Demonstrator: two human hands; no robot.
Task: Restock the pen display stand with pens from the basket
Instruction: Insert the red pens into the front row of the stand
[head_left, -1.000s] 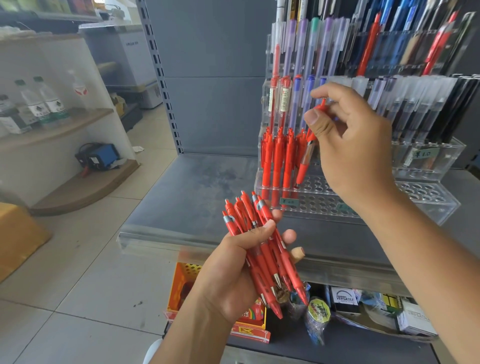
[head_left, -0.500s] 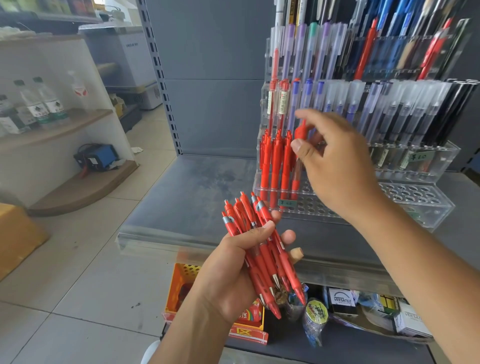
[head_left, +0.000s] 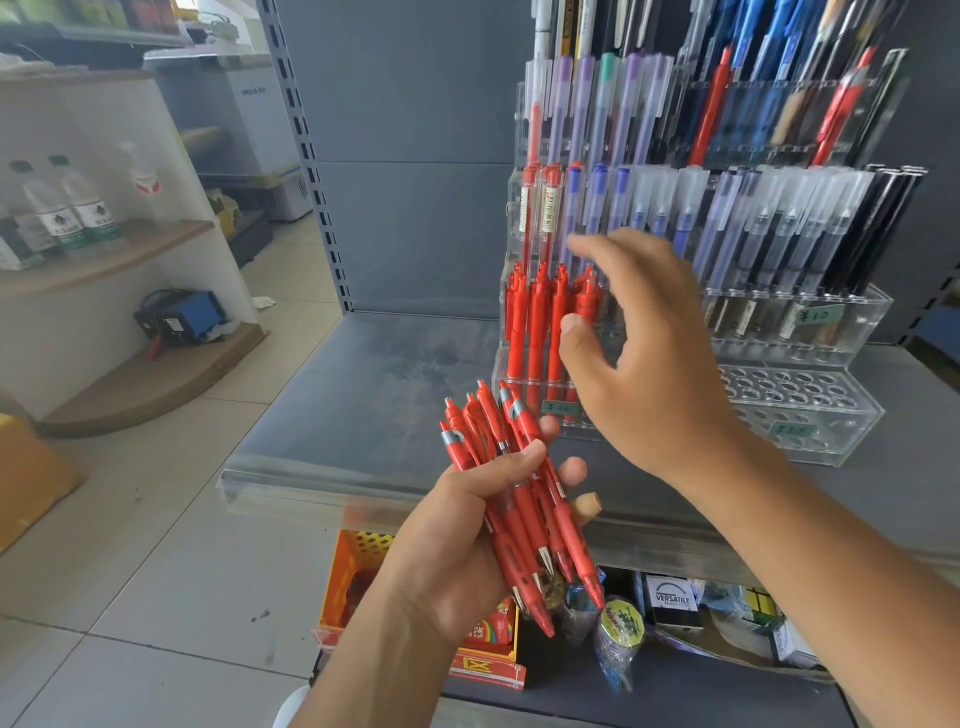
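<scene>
My left hand (head_left: 457, 545) grips a bundle of several red click pens (head_left: 519, 493), tips pointing down and to the right. A clear acrylic pen display stand (head_left: 810, 415) sits on the grey shelf, its front tier full of empty holes on the right. Several red pens (head_left: 535, 332) stand upright in the stand's lower left holes. My right hand (head_left: 644, 353) hovers just in front of those standing pens with fingers spread and relaxed, holding nothing. Higher tiers carry purple, blue, clear and black pens (head_left: 727, 218).
The grey shelf (head_left: 363, 395) has a clear plastic front lip. Below it lie an orange perforated basket (head_left: 358, 566), a tape roll (head_left: 621, 629) and small boxes. A white shelving unit with water bottles (head_left: 67, 213) stands at the left over tiled floor.
My right hand lowered a red pen into the stand's lower left row, released it and now draws back with spread fingers. My left hand has stayed put with its bundle.
</scene>
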